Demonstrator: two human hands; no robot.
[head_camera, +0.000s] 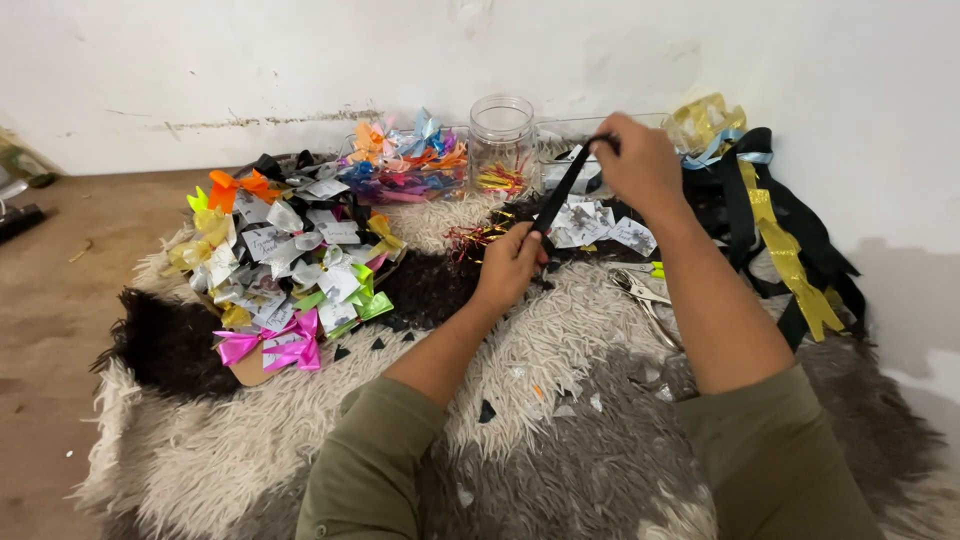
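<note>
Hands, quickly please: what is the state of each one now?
Left hand: closed, pinching the lower end of the black ribbon.
Right hand: closed, gripping the upper end of the same ribbon.

White paper tags (600, 222) – on rug by jar; more on bows (285, 262).

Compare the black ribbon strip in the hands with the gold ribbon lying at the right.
The black ribbon strip is dark and matte; the gold ribbon is shiny yellow. The black strip is pulled taut between the left hand and the right hand; the gold one lies loose, untouched, over a heap of black ribbons. Both are narrow, flat ribbon lengths.
</note>
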